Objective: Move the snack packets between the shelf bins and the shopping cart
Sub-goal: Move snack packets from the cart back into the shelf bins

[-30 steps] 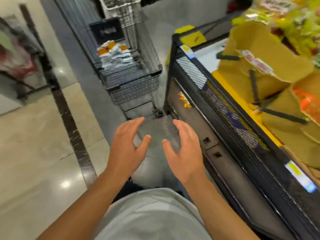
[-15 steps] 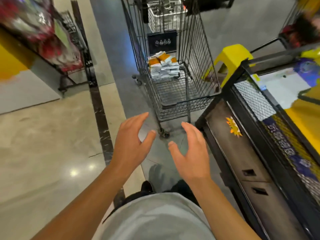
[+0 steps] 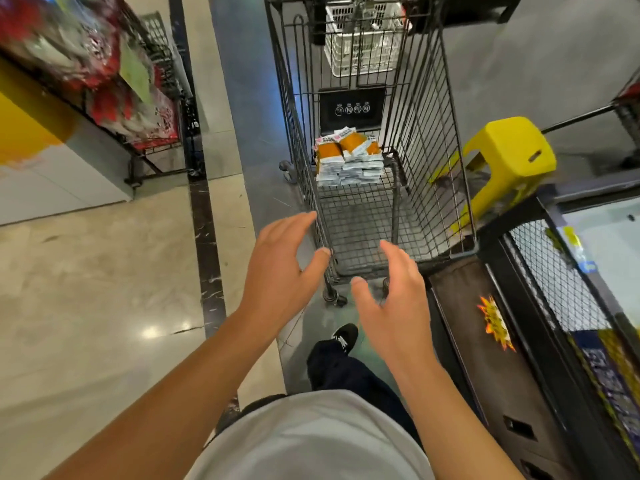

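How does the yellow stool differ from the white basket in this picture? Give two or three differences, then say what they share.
1. The stool is bright yellow; the basket is white.
2. The stool has solid surfaces with one slot in its seat; the basket has open lattice walls.
3. The stool stands to the right of the cart; the basket sits beyond the cart's far end, seen through its wires.

Both are outside the cart, and neither hand touches them.

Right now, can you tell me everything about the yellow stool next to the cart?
The yellow stool looks like smooth moulded plastic, with a flat square top, a small slot cut in it for carrying, and splayed legs. It stands upright on the grey floor, just right of the wire shopping cart and beyond the corner of the black shelf unit. The cart's wires partly hide its near legs. Nothing rests on it, and neither hand touches it.
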Motion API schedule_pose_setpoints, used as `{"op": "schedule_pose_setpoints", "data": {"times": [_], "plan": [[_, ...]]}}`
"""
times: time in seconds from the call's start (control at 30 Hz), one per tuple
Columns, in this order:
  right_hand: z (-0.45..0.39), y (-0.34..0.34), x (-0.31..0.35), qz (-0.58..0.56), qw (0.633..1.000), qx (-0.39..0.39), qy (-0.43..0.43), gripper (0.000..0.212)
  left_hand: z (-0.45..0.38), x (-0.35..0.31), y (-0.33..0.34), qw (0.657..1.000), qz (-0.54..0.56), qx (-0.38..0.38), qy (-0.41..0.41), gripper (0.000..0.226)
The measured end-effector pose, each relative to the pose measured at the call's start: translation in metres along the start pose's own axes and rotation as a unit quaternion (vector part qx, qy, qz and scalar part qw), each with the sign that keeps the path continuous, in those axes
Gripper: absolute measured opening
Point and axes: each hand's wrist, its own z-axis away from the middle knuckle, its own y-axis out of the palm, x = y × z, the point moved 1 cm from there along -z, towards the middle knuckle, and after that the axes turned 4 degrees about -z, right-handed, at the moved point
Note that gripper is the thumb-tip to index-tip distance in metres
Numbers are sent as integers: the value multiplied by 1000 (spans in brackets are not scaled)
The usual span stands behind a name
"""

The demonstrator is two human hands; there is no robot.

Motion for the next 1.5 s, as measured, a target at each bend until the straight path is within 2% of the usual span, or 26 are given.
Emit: {"op": "schedule_pose_setpoints", "data": {"times": [0.37,0.5,0.73,0.87,1.07,1.2,1.37,1.47,1.5], "plan": [[-137,-25,-4,23,999,19,22,61,-120,-23,39,998,13,24,-50,52],[-185,-21,-4,38,998,42,41,61,-165,-16,50,997,23,37,-71,52],[-276,-10,-15,48,995,55,72,60,-261,-8,75,994,29,87,-57,54],[-331,-7,-33,30,991,75,104,59,-311,-2,100,991,29,96,-88,55],[-425,14,-82,85,977,151,124,58,-372,19,159,977,65,59,-193,52],[-493,44,-123,111,966,214,97,58,-407,44,201,964,77,11,-254,54],[-568,97,-157,101,968,218,71,44,-441,84,249,945,80,-29,-314,45],[-602,133,-174,88,975,191,64,28,-454,104,269,937,79,-53,-337,39],[-611,142,-175,98,974,193,72,30,-456,110,275,934,80,-59,-342,37]]}}
